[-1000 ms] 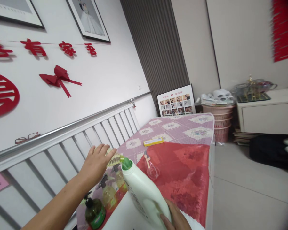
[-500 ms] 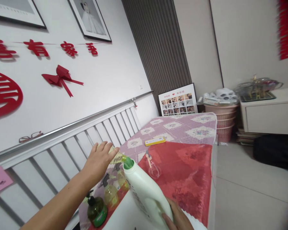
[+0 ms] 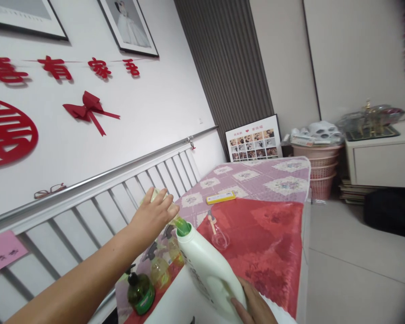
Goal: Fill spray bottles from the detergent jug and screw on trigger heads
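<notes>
My left hand (image 3: 154,218) is wrapped round a small pale bottle tipped neck-down into the green mouth (image 3: 182,226) of a large white jug (image 3: 207,274). The hand hides most of the small bottle. At the lower edge, my right hand (image 3: 251,306) grips the jug's base and holds it tilted over a white surface.
A green pump bottle (image 3: 140,292) and two yellowish spray bottles (image 3: 159,269) stand at the near left of the table's red cloth (image 3: 263,243). A clear flask (image 3: 220,238) and a yellow box (image 3: 220,197) lie farther on. Pink baskets (image 3: 319,173) and a white cabinet (image 3: 381,159) stand behind.
My left hand has tipped the small bottle further, so its neck now sits in the jug's mouth. The view has shifted slightly right and up.
</notes>
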Demonstrator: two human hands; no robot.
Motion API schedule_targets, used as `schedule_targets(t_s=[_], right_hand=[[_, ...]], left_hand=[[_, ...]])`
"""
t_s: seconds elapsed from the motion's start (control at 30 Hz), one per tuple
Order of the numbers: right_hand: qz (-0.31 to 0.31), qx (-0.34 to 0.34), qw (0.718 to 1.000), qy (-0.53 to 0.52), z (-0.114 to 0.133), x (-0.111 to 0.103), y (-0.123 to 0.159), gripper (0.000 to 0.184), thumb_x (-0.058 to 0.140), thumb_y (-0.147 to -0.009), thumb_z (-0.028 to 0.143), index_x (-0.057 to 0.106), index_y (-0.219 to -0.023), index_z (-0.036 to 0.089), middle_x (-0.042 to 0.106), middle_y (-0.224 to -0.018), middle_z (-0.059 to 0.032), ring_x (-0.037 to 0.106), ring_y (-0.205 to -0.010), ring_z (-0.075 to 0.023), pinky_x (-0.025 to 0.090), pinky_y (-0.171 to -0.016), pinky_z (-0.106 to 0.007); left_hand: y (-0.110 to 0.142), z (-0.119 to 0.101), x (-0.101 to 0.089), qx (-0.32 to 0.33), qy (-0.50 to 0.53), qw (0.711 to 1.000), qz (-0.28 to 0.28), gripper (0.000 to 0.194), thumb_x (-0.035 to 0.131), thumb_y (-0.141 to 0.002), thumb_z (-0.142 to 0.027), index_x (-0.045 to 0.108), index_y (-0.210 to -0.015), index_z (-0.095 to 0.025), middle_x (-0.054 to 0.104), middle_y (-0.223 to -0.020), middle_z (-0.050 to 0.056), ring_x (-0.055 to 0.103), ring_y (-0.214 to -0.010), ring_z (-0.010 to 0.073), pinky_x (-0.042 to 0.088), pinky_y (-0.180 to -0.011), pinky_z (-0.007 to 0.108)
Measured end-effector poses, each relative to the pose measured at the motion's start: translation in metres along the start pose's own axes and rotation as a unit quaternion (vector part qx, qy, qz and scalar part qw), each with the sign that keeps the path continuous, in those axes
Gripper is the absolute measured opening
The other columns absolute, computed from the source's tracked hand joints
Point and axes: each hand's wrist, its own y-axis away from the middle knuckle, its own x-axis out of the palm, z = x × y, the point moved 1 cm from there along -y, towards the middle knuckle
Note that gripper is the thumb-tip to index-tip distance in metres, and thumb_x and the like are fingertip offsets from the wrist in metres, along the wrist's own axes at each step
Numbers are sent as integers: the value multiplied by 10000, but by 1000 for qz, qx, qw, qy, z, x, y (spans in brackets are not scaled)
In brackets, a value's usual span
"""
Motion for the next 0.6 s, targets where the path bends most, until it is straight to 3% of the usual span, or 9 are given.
schedule_targets(t_s=[0.17, 0.3, 0.47, 0.6], right_hand=[[13, 6, 1000, 1, 1, -1, 0, 447, 498, -919, 477, 590, -1286, 238, 728, -1211, -99, 700, -1083, -261, 552, -976, -371], [9, 9, 1000, -3, 3, -2, -1, 446, 514, -911, 475, 588, -1284, 241, 723, -1223, -96, 696, -1094, -259, 556, -970, -370], [12, 13, 1000, -14, 12, -8, -2, 433, 537, -900, 458, 593, -1273, 245, 728, -1216, -96, 700, -1088, -258, 562, -959, -364], [32, 34, 999, -12, 27, -19, -6, 430, 536, -898, 439, 593, -1267, 224, 724, -1224, -111, 694, -1101, -264, 564, -954, -376]], left_hand=[[-7, -5, -5, 39, -41, 998, -22, 444, 479, -854, -88, 536, -1258, -264, 549, -1411, 106, 400, -1400, 326, 255, -1154, 614], [-6, -4, -5, 34, -43, 998, -15, 479, 475, -836, -57, 530, -1266, -262, 544, -1411, 109, 395, -1399, 335, 256, -1152, 625], [3, 3, 7, -27, -1, 1000, 1, 606, 429, -793, 15, 484, -1317, -286, 535, -1410, 110, 425, -1361, 350, 248, -1122, 661], [25, 2, 28, -114, 80, 990, -2, 676, 519, -771, -45, 402, -1387, -297, 524, -1424, 113, 456, -1313, 343, 295, -1087, 638]])
